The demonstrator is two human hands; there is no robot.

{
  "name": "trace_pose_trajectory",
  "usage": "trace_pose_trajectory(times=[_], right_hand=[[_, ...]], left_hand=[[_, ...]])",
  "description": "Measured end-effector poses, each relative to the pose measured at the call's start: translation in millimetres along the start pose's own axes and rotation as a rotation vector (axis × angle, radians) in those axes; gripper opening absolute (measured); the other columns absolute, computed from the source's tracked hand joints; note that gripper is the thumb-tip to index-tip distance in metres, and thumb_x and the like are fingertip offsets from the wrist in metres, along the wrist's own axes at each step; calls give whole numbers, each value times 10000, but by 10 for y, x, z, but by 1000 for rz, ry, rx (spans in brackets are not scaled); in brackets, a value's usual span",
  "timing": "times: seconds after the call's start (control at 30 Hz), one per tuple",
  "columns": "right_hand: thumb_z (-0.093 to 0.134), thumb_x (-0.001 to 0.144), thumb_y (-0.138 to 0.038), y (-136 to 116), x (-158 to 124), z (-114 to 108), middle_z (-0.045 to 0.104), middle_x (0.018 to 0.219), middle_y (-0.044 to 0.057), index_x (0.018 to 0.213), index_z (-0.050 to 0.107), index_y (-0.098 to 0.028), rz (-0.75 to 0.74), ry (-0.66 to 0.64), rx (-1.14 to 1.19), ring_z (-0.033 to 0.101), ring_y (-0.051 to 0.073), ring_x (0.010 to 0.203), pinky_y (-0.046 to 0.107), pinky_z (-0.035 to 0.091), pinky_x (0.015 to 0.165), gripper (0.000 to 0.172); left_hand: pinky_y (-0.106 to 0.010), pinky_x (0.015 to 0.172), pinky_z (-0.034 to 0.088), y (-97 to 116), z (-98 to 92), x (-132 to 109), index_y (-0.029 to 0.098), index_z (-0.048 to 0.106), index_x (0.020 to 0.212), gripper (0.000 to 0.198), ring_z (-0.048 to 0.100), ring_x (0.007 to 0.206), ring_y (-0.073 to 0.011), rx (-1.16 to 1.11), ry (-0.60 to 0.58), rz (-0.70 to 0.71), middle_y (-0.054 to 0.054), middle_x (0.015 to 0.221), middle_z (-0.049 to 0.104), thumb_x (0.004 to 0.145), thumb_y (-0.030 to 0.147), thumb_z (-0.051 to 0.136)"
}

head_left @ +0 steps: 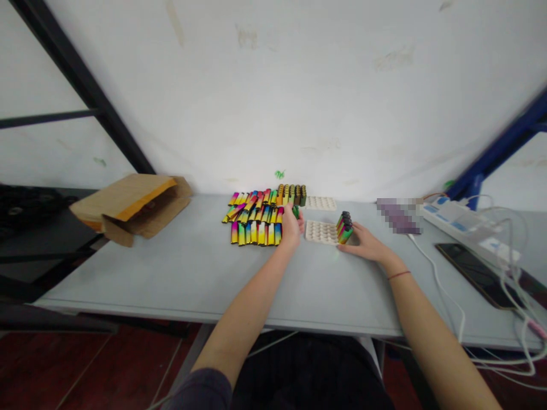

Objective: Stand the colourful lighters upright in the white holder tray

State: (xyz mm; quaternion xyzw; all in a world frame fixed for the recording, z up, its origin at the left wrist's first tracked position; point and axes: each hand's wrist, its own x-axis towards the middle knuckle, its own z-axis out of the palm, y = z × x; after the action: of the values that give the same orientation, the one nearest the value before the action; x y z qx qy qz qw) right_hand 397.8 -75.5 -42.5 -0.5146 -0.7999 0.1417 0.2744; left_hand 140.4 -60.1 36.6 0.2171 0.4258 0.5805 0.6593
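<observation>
My left hand (pixel 292 226) is closed around a small shiny green tube (pixel 296 211), mostly hidden by the fingers. Just left of it lie several rows of glossy rainbow-coloured tubes (pixel 254 233), flat on the table. To the right is a white tray with round holes (pixel 321 232). At the tray's right end a column of the same tubes with dark tops (pixel 344 226) stands upright. My right hand (pixel 365 244) grips that end of the tray, its thumb at the front corner and its fingers beside the standing tubes.
Behind my left hand stands a block of upright tubes (pixel 292 193), beside a second white tray (pixel 321 203). An open brown cardboard box (pixel 132 202) lies at the left. To the right are a purple phone (pixel 401 219), a black phone (pixel 474 273) and a power strip (pixel 465 225) with white cables.
</observation>
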Motion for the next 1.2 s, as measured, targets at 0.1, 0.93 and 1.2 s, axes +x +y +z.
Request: trace_pose_trajectory(times=[0.1, 0.93, 1.2], right_hand=[[805, 792, -610, 10, 2, 3, 712, 1385, 201, 1299, 742, -174, 7, 0, 2, 654, 438, 1289, 621, 479, 1167, 672], [818, 809, -580, 21, -2, -8, 659, 1473, 224, 1398, 694, -152, 15, -36, 7, 620, 434, 1360, 616, 444, 1207, 739], [831, 798, -579, 59, 0, 29, 669, 1456, 219, 1393, 694, -166, -7, -6, 2, 639, 428, 1334, 608, 460, 1190, 737]], left_hand=[[-186, 392, 88, 27, -3, -7, 224, 374, 601, 501, 134, 380, -65, -9, -26, -23, 88, 469, 197, 1042, 459, 412], [-444, 1117, 475, -363, 112, 315, 223, 754, 1289, 304, 641, 1313, -293, 1226, -391, 646, -91, 1356, 754, 1027, 286, 612], [-437, 1074, 473, -350, 180, 236, 244, 724, 1365, 349, 609, 1353, -297, 1467, -419, 665, -103, 1389, 732, 1066, 336, 571]])
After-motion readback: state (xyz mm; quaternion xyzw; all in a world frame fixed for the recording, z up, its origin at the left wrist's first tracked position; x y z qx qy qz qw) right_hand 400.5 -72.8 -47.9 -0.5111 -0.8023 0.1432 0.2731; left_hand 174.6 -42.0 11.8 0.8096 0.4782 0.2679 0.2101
